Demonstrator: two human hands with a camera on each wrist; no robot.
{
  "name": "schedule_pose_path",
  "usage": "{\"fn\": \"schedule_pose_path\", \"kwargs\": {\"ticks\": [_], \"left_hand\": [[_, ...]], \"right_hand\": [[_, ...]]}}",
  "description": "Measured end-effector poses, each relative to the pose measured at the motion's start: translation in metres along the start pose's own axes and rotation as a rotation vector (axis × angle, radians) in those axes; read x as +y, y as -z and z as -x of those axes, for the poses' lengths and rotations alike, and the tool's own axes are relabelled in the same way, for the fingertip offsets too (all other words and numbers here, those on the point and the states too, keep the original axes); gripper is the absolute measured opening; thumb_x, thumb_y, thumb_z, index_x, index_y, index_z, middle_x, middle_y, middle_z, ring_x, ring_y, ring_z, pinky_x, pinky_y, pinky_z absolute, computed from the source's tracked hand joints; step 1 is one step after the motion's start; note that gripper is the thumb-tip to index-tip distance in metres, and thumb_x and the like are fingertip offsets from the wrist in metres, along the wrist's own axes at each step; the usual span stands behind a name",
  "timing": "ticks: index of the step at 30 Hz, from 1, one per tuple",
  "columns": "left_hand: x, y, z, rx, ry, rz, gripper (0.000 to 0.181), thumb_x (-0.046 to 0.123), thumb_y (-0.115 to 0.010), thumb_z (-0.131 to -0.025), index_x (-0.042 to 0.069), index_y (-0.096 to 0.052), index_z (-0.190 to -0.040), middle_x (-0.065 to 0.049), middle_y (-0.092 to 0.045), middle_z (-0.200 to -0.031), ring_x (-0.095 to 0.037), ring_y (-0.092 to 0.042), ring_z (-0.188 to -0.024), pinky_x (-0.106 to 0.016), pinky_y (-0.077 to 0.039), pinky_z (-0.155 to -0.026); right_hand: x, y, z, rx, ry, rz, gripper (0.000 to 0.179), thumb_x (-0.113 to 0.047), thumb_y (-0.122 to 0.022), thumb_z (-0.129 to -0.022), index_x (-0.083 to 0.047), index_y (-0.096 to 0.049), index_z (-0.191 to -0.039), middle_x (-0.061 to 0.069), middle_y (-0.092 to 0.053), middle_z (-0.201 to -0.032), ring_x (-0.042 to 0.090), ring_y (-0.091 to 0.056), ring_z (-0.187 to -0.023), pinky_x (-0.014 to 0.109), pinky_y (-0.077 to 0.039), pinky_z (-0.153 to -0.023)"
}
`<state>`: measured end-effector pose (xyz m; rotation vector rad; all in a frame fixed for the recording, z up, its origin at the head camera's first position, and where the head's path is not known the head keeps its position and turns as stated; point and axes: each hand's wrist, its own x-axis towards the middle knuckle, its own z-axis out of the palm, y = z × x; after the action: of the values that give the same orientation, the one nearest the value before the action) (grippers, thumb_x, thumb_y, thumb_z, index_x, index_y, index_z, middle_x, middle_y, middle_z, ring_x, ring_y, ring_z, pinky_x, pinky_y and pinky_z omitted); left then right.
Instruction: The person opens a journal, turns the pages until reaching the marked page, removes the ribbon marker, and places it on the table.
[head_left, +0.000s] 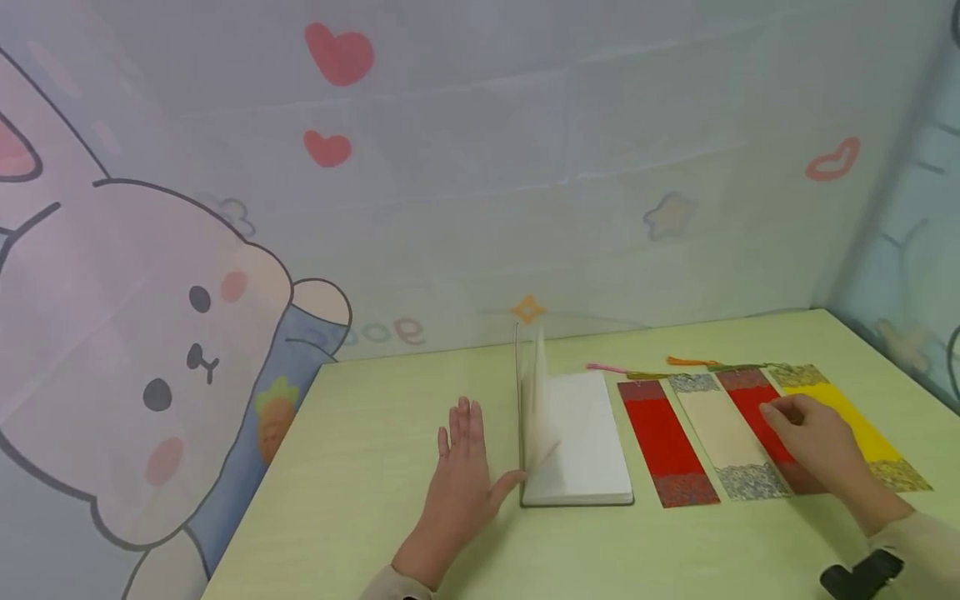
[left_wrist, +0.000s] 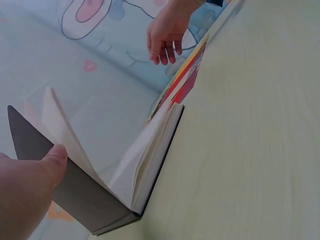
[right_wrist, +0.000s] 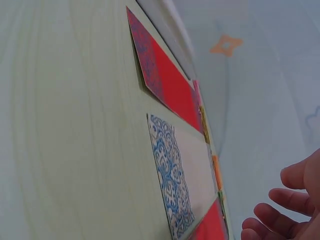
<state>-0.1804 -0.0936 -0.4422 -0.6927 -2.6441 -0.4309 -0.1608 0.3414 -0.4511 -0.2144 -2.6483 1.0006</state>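
Note:
A notebook (head_left: 588, 442) lies on the table, its dark cover (left_wrist: 75, 190) and some pages raised upright. My left hand (head_left: 461, 492) is beside the cover with straight fingers, the thumb touching the cover's outer side. To the notebook's right lie several tasselled bookmarks in a row: a red bookmark (head_left: 666, 437), a cream bookmark (head_left: 722, 429), a second red bookmark (head_left: 752, 408) and a yellow bookmark (head_left: 843, 417). My right hand (head_left: 817, 437) hovers over the second red and yellow ones, partly covering them. Its fingers (right_wrist: 280, 220) are loosely bent and hold nothing.
The pale table (head_left: 337, 500) meets a cartoon-printed backdrop (head_left: 465, 208) along its far edge. A pink tassel (head_left: 606, 367) and an orange tassel (head_left: 690, 362) lie beyond the bookmarks' top ends. A black band (head_left: 862, 575) is on the right wrist.

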Motion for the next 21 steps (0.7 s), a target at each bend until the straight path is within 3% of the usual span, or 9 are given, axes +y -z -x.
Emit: {"fn": "schedule_pose_path", "kwargs": {"ticks": [4,10,18,21], "left_hand": [[0.007,-0.006,-0.002,-0.063,0.036,0.047,0.101,0.055,-0.051,-0.088,-0.002,0.009,-0.146,-0.019,0.010,-0.152,-0.033,0.007,-0.139,-0.050,-0.007,-0.109],[0.010,-0.019,-0.005,-0.096,0.026,0.042,0.098,0.057,-0.048,-0.089,-0.004,0.002,-0.146,-0.023,-0.001,-0.152,-0.037,0.000,-0.138,-0.051,-0.010,-0.109],[0.011,-0.035,-0.006,-0.199,-0.081,-0.169,0.073,0.054,-0.038,-0.094,0.007,-0.022,-0.148,-0.020,-0.020,-0.150,-0.042,-0.014,-0.136,-0.053,-0.021,-0.106],[0.012,-0.038,-0.007,-0.224,-0.117,-0.189,0.065,0.052,-0.036,-0.095,0.012,-0.031,-0.146,-0.017,-0.026,-0.149,-0.042,-0.020,-0.135,-0.052,-0.023,-0.106]], "right_hand": [[-0.012,-0.004,0.002,-0.032,0.050,-0.027,0.049,-0.035,-0.046,-0.098,0.012,-0.052,-0.112,0.030,-0.055,-0.105,0.040,-0.051,-0.090,0.054,-0.044,-0.076],[-0.030,-0.012,0.004,-0.076,0.116,-0.052,0.047,-0.037,-0.047,-0.097,0.008,-0.054,-0.112,0.024,-0.058,-0.105,0.038,-0.053,-0.093,0.048,-0.047,-0.074],[-0.060,-0.032,0.008,-0.107,0.160,-0.056,0.036,-0.030,-0.052,-0.096,0.003,-0.058,-0.110,0.016,-0.061,-0.100,0.030,-0.056,-0.089,0.037,-0.048,-0.068],[-0.071,-0.040,0.009,-0.127,0.189,-0.056,0.035,-0.030,-0.054,-0.095,0.000,-0.059,-0.112,0.013,-0.062,-0.104,0.029,-0.056,-0.091,0.036,-0.049,-0.070]]}}
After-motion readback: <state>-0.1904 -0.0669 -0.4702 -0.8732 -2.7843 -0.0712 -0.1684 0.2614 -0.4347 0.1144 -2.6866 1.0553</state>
